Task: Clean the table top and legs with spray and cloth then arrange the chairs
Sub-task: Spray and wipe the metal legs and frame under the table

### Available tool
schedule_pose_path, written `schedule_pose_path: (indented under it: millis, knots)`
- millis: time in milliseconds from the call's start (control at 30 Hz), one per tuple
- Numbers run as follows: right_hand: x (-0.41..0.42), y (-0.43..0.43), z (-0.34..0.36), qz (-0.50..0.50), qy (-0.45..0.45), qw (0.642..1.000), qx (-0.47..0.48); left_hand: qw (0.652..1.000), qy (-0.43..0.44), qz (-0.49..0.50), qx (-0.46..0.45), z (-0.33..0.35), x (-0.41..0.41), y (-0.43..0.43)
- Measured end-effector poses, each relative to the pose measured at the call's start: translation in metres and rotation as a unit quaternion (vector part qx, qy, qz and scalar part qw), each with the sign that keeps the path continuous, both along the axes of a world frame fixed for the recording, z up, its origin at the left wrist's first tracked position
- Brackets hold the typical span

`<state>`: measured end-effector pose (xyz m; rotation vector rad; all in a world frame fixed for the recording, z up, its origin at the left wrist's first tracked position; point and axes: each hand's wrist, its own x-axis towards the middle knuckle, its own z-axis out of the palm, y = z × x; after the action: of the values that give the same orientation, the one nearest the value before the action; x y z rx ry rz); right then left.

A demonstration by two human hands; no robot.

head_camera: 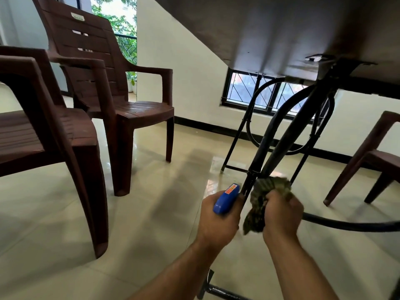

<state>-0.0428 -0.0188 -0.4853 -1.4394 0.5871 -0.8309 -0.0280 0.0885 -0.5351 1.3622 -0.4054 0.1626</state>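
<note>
- The black table leg runs slanted, from the table underside at the upper right down to between the two hands
- The right hand grips the bunched cloth just right of the leg, touching it or nearly; I judge it the nearer hand for wiping along the leg's length
- The left hand has its fingers curled round the blue spray bottle, just left of the leg
</note>
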Motion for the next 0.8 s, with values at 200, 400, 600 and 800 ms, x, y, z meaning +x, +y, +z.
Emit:
schedule_pose_path:
  millis: [200, 400, 600, 800]
  knots:
    - [0.012, 0.003, -0.007, -0.091, -0.044, 0.773, -0.626, 0.998, 0.016, 0.065, -0.015, 0.008, -0.001, 0.009]
    - [0.016, 0.006, -0.022, -0.054, 0.125, 0.697, -0.704, 0.998, 0.016, 0.058, -0.019, 0.006, -0.003, 0.022]
    - [0.013, 0.007, -0.014, 0.034, 0.14, 0.695, -0.704, 0.997, 0.026, 0.071, -0.016, 0.001, 0.0, 0.024]
    - [0.001, -0.013, -0.003, 0.14, 0.065, 0.708, -0.689, 0.998, 0.038, 0.043, -0.028, 0.0, -0.007, 0.023]
